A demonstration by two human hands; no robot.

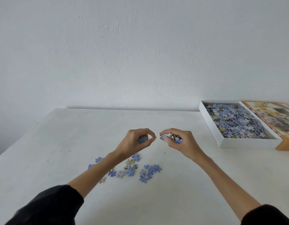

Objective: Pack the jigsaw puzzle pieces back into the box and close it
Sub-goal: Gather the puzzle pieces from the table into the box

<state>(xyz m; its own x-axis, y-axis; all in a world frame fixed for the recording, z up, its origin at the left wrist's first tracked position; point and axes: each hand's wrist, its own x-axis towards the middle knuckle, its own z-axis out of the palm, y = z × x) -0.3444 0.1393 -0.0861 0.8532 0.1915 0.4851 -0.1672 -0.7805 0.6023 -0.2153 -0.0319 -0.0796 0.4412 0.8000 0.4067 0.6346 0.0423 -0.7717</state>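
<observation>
Well, both hands are raised above the white table (75,135), well away from the open white box (247,143), on the side away from its lid (277,116). The left hand (135,143) is curled, thumb and forefinger tips meeting in a ring, and it holds a blue puzzle piece (141,139) inside the curl. The right hand (179,142), the one nearer the box, is closed round a small bunch of pieces (170,138) that poke out between the fingers toward the left hand. The two hands nearly meet knuckle to knuckle. Both forearms are bare, with dark sleeves (51,207) pushed back and cut off at the bottom edge. The loose pieces (132,169) lie scattered on the table farther from the box than the hands, and some are hidden under the left forearm. The box is heaped with mostly blue pieces (234,120). The printed lid lies just beyond it, touching or nearly so, and is cut off at the frame edge. How many pieces either hand holds I cannot tell.
</observation>
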